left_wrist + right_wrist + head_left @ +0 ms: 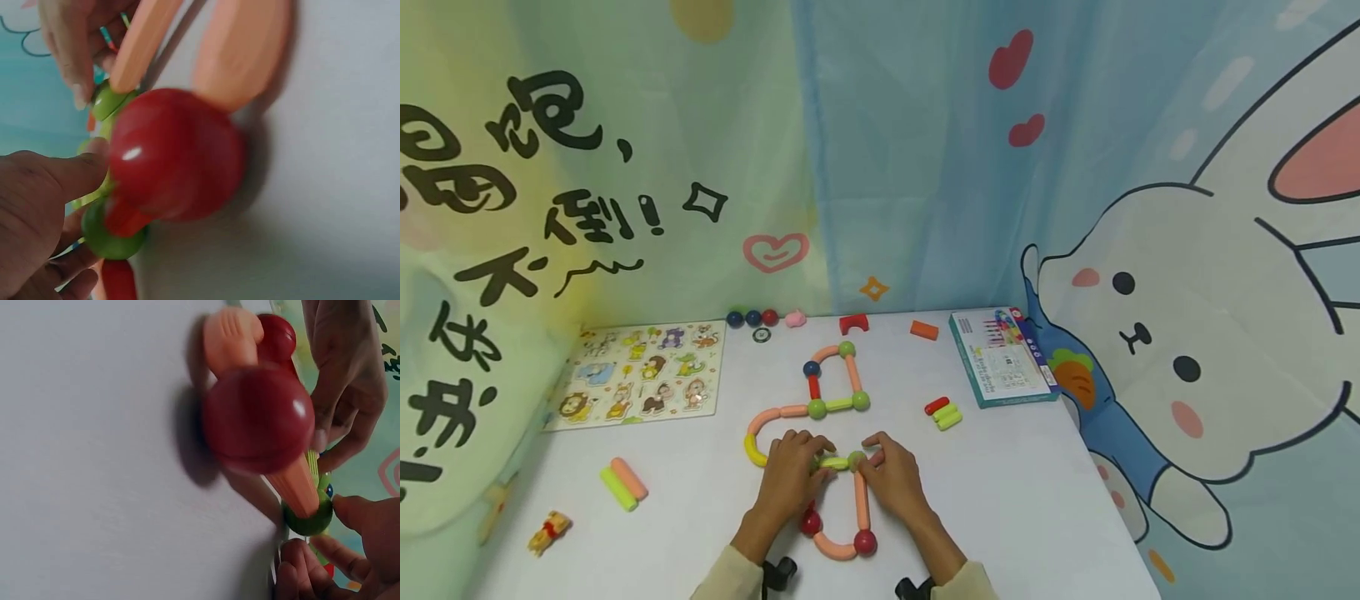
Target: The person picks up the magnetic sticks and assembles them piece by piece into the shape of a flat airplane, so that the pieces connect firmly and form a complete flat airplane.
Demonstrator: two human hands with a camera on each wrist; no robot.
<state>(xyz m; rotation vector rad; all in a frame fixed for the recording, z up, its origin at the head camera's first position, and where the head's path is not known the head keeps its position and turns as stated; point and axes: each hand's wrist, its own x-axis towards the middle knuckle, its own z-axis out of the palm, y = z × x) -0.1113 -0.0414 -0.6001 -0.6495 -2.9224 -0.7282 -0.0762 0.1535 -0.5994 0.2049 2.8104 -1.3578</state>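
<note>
In the head view, the right hand (891, 482) pinches a round, glossy green ball (857, 459) between thumb and fingers, above a smooth white table (1015, 508). Just left of the green ball, the left hand (793, 471) pinches a short yellow-green rod (835, 462) leading to it. From the green ball a straight peach rod (862, 500) runs toward the person, ending at a dark red ball (865, 543); a curved peach rod (833, 549) links that to another red ball (810, 522). Beyond the green ball, more rods and balls make a loop (839, 403), and a yellow curved rod (752, 450) bends behind the left hand. Farther left of the green ball lie a flat animal picture board (638, 375), two loose rods (623, 483) and a small bear figure (550, 532). To its right and beyond are loose short rods (946, 413) and a printed box (1003, 358); a creased curtain (910, 183) hangs behind.

In the left wrist view, the shiny other red ball stands before the green ball, hiding part of the yellow-green rod. The left thumb touches that rod beside a second green ball (100, 228).

In the right wrist view, the dark red ball covers part of the grooved peach rod. Right thumb and finger grip the green ball; the left hand is just beyond, by the ridged yellow-green rod.
</note>
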